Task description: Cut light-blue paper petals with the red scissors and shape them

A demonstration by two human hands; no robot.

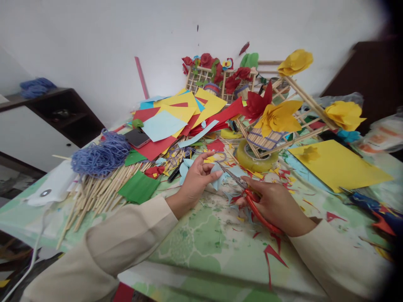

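My left hand pinches a folded piece of light blue paper just above the table, thumb and fingers closed on it. My right hand grips red-handled scissors, whose metal blades point up-left and meet the blue paper's edge. Both hands are at the middle of a table with a green patterned cover, strewn with red and yellow paper scraps.
A roll of clear tape lies just behind the scissors. Bamboo sticks and purple yarn lie left, stacked coloured sheets behind, a yellow sheet right, a stick frame with paper flowers beyond.
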